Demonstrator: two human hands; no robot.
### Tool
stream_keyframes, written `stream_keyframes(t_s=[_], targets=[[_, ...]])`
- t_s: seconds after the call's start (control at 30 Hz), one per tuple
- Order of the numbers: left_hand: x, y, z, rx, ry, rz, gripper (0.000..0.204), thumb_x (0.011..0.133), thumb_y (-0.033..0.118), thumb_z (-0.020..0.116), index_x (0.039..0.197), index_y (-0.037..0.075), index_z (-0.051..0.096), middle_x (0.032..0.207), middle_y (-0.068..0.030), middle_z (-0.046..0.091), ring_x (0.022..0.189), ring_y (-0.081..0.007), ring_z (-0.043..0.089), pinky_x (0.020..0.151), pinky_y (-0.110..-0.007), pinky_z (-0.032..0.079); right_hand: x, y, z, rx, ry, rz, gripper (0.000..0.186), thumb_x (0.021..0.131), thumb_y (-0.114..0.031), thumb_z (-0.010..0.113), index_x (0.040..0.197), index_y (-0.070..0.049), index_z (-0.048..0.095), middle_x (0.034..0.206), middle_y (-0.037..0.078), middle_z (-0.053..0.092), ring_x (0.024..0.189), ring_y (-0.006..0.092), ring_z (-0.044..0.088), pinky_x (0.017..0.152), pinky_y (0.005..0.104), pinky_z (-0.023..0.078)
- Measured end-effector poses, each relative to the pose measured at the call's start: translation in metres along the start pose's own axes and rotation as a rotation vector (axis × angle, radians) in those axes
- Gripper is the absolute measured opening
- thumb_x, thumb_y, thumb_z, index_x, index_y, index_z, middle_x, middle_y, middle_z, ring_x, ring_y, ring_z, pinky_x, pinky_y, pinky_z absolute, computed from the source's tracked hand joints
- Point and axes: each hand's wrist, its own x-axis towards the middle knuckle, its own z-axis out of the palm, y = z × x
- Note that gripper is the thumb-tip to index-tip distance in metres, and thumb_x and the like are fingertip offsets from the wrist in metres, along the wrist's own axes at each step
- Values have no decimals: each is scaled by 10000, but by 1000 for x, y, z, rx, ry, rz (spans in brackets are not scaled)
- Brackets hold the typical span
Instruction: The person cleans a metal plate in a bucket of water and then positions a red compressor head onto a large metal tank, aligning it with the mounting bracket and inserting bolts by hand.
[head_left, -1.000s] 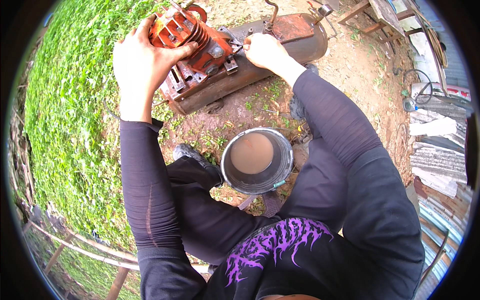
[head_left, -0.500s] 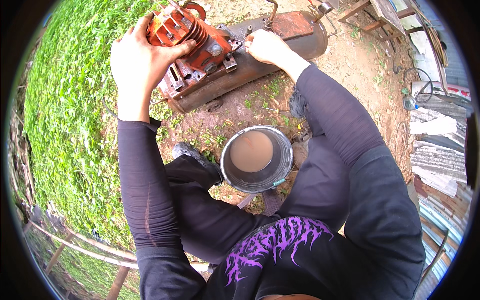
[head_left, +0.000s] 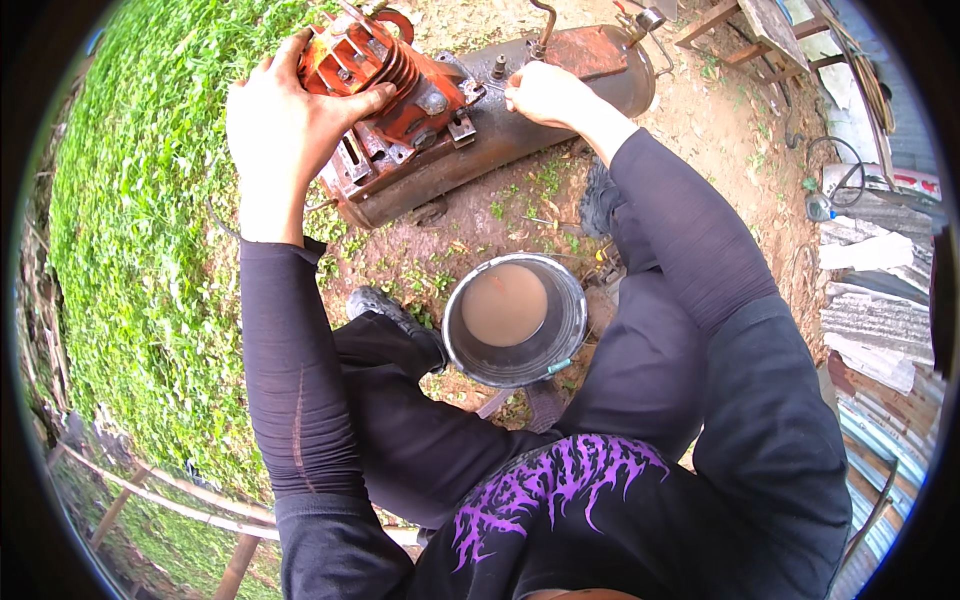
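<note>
An old air compressor lies on the ground ahead of me, its rusty tank (head_left: 530,110) stretching from lower left to upper right. On the tank's left end sits an orange-red finned compressor pump (head_left: 413,118). My left hand (head_left: 285,120) is wrapped around the pump's left side, thumb across the fins. Beside the pump, my right hand (head_left: 550,95) is closed in a pinch above the tank. A thin light sliver shows at its fingertips, too small to name. Just left of that hand, a small dark fitting (head_left: 499,66) stands up from the tank.
A black bucket (head_left: 572,340) of murky brown water stands between my legs. A pressure gauge (head_left: 651,17) sits at the tank's far right end. Grass (head_left: 140,250) grows at left. Wooden furniture (head_left: 765,30) and corrugated sheets (head_left: 880,320) lie at right.
My right hand has shifted slightly right, away from the pump, and more of the dark fitting shows. The left hand keeps its hold on the pump.
</note>
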Motion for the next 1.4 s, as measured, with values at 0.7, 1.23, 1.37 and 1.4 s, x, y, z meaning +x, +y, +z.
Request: stream_keyframes(t_s=[0.7, 1.23, 1.37, 1.4], targets=[[3, 9, -6, -24, -44, -68, 973, 563, 664, 901, 1318, 91, 684, 1051, -184, 764, 934, -304, 757, 891, -403, 594, -18, -41, -15, 358, 145, 7, 292, 1012, -292, 556, 1012, -84, 762, 1002, 155, 755, 973, 303, 705, 902, 416, 521], [-4, 8, -8, -68, 31, -87, 929, 514, 536, 943, 1250, 32, 685, 1031, -164, 737, 952, -324, 684, 912, -415, 529, -43, -72, -25, 272, 45, -123, 270, 996, -284, 599, 987, -61, 750, 949, 149, 747, 960, 334, 705, 874, 428, 523], [-1, 11, -12, -79, 7, -91, 904, 510, 523, 945, 1227, 35, 692, 1006, -166, 736, 941, -323, 684, 895, -414, 528, -42, -69, -25, 266, 66, -175, 267, 997, -287, 605, 989, -60, 746, 945, 154, 739, 957, 338, 701, 870, 431, 520], [-1, 11, -12, -97, 21, -84, 884, 513, 516, 945, 1212, 35, 696, 988, -166, 735, 916, -325, 684, 881, -413, 528, -41, -66, -22, 282, 80, -185, 262, 997, -286, 608, 992, -62, 745, 943, 154, 737, 950, 335, 700, 865, 429, 519]])
